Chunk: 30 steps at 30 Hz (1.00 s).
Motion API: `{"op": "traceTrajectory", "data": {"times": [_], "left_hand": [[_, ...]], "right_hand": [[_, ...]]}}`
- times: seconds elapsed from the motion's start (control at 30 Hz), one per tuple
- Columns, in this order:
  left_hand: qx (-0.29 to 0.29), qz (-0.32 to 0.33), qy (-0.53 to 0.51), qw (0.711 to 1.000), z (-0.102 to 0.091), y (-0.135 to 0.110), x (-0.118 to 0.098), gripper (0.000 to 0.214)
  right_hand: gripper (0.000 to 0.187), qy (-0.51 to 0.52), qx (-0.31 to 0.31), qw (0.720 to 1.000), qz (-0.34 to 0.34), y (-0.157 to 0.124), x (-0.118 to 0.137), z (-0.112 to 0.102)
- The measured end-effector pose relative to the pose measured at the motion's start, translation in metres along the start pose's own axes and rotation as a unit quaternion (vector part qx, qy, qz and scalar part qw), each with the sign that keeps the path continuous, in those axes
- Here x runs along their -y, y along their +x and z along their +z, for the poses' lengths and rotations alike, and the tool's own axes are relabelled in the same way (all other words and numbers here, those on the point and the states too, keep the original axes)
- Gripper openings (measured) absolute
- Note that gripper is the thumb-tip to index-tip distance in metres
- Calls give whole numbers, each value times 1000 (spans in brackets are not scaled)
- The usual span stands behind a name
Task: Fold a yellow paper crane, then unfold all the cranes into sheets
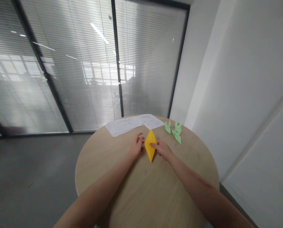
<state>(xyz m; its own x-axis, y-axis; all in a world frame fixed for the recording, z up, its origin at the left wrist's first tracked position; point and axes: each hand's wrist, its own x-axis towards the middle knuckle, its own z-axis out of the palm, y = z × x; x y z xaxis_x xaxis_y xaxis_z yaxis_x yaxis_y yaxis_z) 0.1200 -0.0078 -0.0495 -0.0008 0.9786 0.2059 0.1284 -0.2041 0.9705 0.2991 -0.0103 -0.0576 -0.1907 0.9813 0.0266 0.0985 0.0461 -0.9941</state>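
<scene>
A yellow folded paper (pixel 150 145), a long diamond shape, lies flat on the round wooden table (pixel 122 177). My left hand (pixel 137 145) rests at its left edge with fingers stretched out and touching the paper. My right hand (pixel 162 149) presses on the paper's right side, its forefinger laid across the middle fold and the other fingers curled. Neither hand lifts the paper off the table.
Several small green folded paper figures (pixel 174 129) stand at the far right of the table. Two white printed sheets (pixel 134 123) lie at its far edge. Beyond are glass walls with blinds, a grey floor at left and a white wall at right.
</scene>
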Motion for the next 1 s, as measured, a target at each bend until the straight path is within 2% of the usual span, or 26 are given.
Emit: {"op": "traceTrajectory", "data": {"times": [0.2,0.4,0.73,0.77,0.9,1.0], "left_hand": [[95,77,63,990,1,-23,-16,49],[128,40,85,987,-2,-27,-23,57],[108,22,78,991,-4,-22,-14,43],[108,20,78,991,-4,-21,-13,41],[109,-15,59,992,-5,-18,-14,39],[109,-41,21,993,-4,-20,-16,44]], "right_hand": [[36,-18,31,999,-25,-1,-9,-2],[36,16,54,998,-34,-1,-16,-6],[34,18,59,997,-39,-2,-12,-2],[38,19,47,998,-43,-3,-12,-2],[80,18,-11,998,-55,-6,-12,-1],[82,19,-9,997,-76,-7,-13,-1]]}}
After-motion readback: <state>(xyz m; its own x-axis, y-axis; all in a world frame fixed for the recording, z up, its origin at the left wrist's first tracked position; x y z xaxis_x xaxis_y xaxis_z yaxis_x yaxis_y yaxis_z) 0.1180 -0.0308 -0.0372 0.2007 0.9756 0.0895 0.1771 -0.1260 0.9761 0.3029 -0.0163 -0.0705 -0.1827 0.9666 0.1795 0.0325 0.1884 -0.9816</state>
